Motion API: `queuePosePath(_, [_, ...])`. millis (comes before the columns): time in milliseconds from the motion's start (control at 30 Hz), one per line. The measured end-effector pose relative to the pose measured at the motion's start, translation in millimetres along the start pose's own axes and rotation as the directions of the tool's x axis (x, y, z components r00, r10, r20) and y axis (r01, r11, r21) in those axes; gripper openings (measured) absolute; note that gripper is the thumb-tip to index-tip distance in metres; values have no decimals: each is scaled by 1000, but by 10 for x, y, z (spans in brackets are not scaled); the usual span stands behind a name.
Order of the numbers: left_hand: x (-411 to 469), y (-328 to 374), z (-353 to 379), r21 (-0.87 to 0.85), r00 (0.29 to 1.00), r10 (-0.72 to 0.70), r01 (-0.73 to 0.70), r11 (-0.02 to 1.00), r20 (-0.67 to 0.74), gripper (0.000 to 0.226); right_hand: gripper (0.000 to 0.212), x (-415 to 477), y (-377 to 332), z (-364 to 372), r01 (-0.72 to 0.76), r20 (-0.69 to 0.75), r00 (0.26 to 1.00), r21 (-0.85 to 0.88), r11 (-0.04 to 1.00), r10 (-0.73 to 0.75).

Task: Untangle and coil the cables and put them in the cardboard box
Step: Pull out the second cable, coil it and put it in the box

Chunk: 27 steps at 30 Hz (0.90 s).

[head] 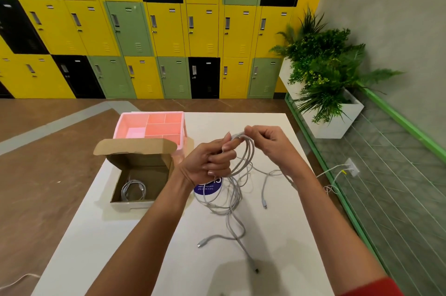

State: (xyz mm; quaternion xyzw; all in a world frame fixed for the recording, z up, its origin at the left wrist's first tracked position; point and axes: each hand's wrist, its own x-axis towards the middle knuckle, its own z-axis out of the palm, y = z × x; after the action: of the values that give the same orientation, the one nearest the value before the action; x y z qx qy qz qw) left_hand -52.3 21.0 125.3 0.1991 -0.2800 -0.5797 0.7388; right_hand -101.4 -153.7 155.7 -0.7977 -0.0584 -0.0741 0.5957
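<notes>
Partly done: one coiled cable (133,190) lying in the cardboard box (142,202) at the table's left edge. In hand above the table (169,259), a second cable (246,155), with left hand (212,163) gripping its loops and right hand (268,142) pinching the top. Yet to sort: a loose tangle of cables (229,201) beneath, ends trailing. Behind the box, a pink tray (125,124); apparently nothing barring the open box.

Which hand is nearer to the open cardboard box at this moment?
The left hand. It grips the coiled cable just right of the cardboard box. The right hand pinches that cable farther right, beyond the loops.
</notes>
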Motion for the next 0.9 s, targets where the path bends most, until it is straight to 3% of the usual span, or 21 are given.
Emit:
queuePosePath(133, [-13, -25, -27, -95, 999, 48, -49, 994, -13, 31, 48, -84, 89, 31, -144, 162, 979, 126, 981, 123])
queuePosePath(267, [-35, 5, -80, -145, 995, 88, -94, 985, -42, 30, 39, -120, 153, -4, -212, 290, 948, 273, 938, 130])
queuePosePath(367, [-52, 46, -125, -105, 996, 76, -81, 991, -54, 30, 34, -135, 162, -7, -199, 289, 950, 283, 938, 114])
queuePosePath(433, [-50, 77, -124, 24, 983, 83, -81, 996, -164, 31, 34, -121, 161, -1, -201, 228, 963, 267, 942, 141])
queuePosePath(533, [-30, 74, -98, 297, 893, 198, -77, 952, -405, 34, 36, -64, 166, 9, -200, 112, 977, 208, 958, 180])
queuePosePath(600, [14, 52, -90, 419, 823, 287, -66, 905, -490, 36, 37, -21, 183, 15, -196, 51, 980, 167, 966, 190])
queuePosePath(900, [169, -116, -130, 678, 628, 511, 34, 735, -586, 33, 36, 61, 282, 31, -219, -63, 970, 174, 960, 233])
